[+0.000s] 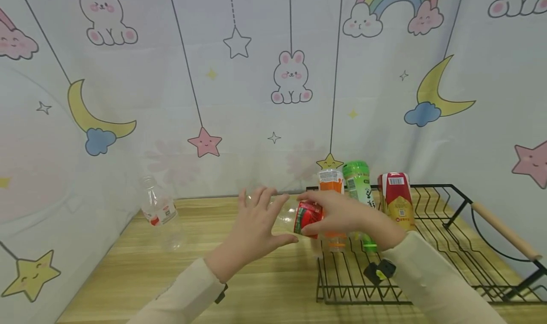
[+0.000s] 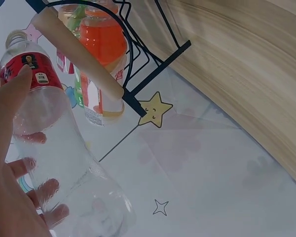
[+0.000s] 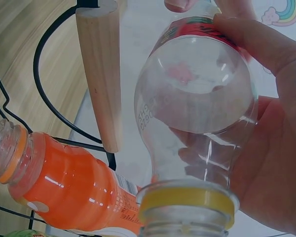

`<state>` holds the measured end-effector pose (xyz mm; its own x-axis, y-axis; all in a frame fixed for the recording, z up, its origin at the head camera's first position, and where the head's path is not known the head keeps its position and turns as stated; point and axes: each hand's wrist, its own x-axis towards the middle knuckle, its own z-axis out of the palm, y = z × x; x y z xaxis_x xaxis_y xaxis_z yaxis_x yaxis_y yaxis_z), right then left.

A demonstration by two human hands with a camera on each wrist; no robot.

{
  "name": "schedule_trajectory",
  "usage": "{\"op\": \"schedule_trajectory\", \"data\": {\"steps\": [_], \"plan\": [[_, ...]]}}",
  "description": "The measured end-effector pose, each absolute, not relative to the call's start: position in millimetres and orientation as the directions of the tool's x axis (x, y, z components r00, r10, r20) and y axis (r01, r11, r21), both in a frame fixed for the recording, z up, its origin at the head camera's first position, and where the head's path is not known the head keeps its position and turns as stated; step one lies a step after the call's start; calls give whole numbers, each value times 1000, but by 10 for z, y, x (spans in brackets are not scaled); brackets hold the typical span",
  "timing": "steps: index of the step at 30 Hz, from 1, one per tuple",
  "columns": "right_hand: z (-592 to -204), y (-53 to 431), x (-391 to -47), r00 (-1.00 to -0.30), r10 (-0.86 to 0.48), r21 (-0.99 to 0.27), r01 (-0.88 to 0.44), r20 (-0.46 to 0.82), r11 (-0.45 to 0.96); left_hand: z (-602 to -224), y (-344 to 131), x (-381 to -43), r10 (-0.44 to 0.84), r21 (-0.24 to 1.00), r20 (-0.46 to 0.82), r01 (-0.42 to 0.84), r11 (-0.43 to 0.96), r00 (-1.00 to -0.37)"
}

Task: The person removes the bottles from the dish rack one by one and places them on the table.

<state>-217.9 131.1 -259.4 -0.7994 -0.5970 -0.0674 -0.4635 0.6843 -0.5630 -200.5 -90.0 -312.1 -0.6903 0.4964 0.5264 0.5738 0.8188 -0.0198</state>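
Note:
A clear plastic bottle (image 1: pixel 287 212) with a red and green label is held sideways between both hands, its neck pointing right. My right hand (image 1: pixel 342 214) grips it at the label, thumb on the near side. In the right wrist view, the bottle (image 3: pixel 197 108) shows an uncapped neck with a yellow ring, and fingers appear through the plastic. My left hand (image 1: pixel 256 233) holds its left part. In the left wrist view, the left thumb lies at the label and the fingertips show through the bottle (image 2: pixel 74 163).
Another clear bottle (image 1: pixel 158 207) stands at the table's left. A black wire rack (image 1: pixel 363 295) with a wooden handle (image 1: pixel 506 231) is on the right. It holds an orange bottle (image 1: pixel 331 184), a green-and-white bottle (image 1: pixel 359 179) and a red-and-gold container (image 1: pixel 396 195). A printed curtain (image 1: pixel 256 100) hangs behind.

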Motion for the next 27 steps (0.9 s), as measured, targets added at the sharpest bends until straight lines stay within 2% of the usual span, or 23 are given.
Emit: {"op": "schedule_trajectory", "data": {"steps": [19, 27], "plan": [[-2622, 1278, -2199, -781, -618, -558, -473, -92, 682, -3200, -899, -2010, 497, -55, 484, 542, 839, -720], [-2644, 1275, -2200, -776, -624, -550, -485, -87, 680, -3213, -900, -2003, 492, -33, 475, 544, 838, -729]]}}
